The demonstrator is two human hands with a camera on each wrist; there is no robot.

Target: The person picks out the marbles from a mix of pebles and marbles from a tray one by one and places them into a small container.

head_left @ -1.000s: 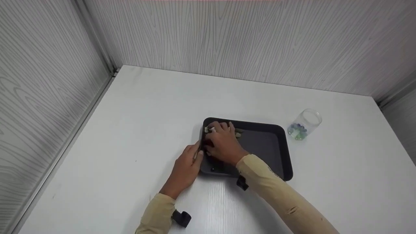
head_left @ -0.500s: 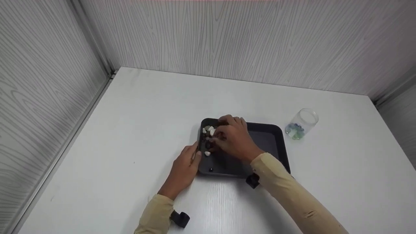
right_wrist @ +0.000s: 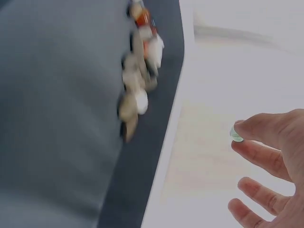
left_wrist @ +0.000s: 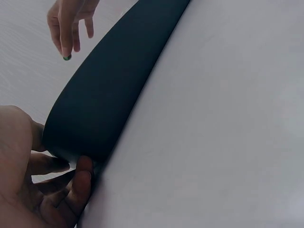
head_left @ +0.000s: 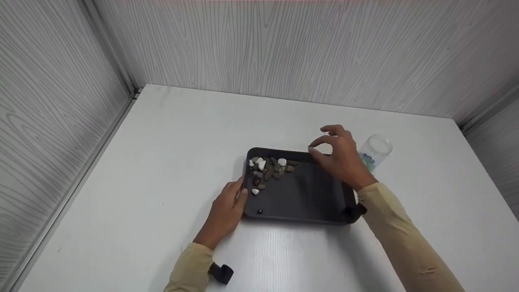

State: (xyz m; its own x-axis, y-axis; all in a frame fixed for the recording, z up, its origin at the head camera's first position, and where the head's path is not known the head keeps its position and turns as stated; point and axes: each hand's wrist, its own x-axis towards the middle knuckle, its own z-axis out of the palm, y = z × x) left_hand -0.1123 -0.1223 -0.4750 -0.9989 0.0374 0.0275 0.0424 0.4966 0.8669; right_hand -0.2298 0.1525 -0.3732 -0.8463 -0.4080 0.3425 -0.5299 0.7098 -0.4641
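Between thumb and forefinger, my right hand (head_left: 342, 158) pinches a small pale green glass marble (right_wrist: 236, 134); its other fingers are spread apart. That hand is above the back right part of a black rectangular tray (head_left: 308, 198), near a clear jar (head_left: 380, 145). My left hand (head_left: 225, 209) grips the tray's left side, thumb at the rim and fingers at the outer wall. Brown, grey and white stones (head_left: 268, 175) lie bunched in the tray's back left corner. Nearer the front lies a small dark ball (head_left: 260, 211).
The jar stands just right of the tray, partly behind my right hand, with blue and green marbles (head_left: 367, 160) in its bottom. A white table (head_left: 194, 121) carries everything, with pale wood-grain panels (head_left: 263, 44) at the back and sides.
My right hand has left the stones at the tray's left and moved right, toward the jar, with the marble. More stones are uncovered. My left hand stays at the tray's side.
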